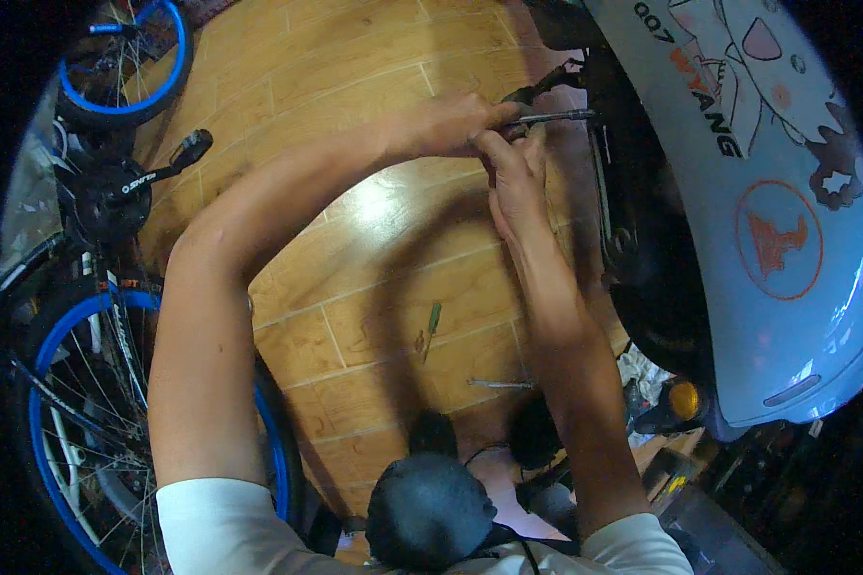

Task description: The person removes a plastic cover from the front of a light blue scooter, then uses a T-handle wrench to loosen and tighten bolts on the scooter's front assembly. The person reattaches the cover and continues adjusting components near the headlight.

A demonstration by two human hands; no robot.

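Both my arms reach forward to the dark lower side of a white scooter (710,192) on the right. My left hand (478,117) is closed around the near end of a slim metal socket wrench (552,117). Its shaft points right, and the far end meets the scooter's dark underside. Just below, my right hand (516,177) has its fingers bent around the same end of the wrench, close against the left hand. A black lever-like part (551,79) juts from the scooter above the shaft. My fingers hide the wrench's handle end.
On the wood-look tiled floor (288,240) lie a green-handled screwdriver (434,318) and a metal spanner (501,384). A bicycle with a blue-rimmed wheel (38,383) and a pedal (192,150) stands along the left. Crumpled white cloth (646,374) sits by the scooter's orange lamp (683,400).
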